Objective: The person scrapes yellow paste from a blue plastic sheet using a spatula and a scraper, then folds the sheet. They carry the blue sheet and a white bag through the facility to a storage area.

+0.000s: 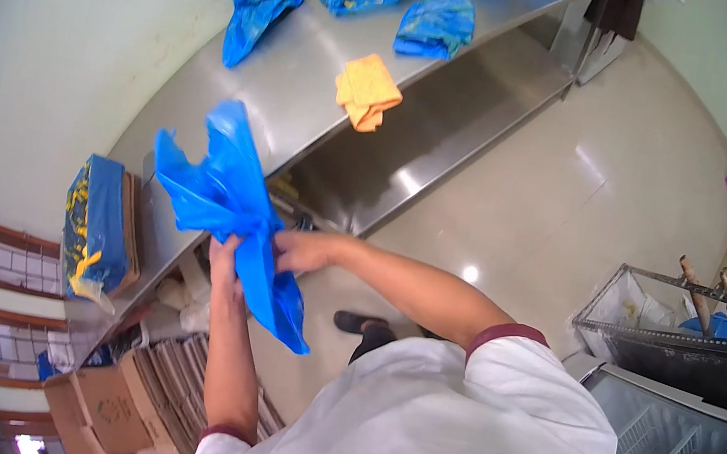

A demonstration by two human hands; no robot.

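Note:
A blue plastic bag (232, 181) is gathered at its middle between both hands, its upper part spread over the steel table's edge and its lower end hanging down to the right. My left hand (225, 263) is closed on the gathered part from the left. On the right side of the same gather, my right hand (302, 251) grips the plastic, its fingertips partly hidden behind it. Beyond the bag, a folded orange cloth (369, 91) lies at the front edge of the steel table (298, 72).
Blue bags (263, 10) and a blue bundle (436, 26) lie farther along the table. A blue-covered box (108, 228) stands at the left end. Flattened cardboard (103, 405) leans below. A black crate (677, 361) stands at right.

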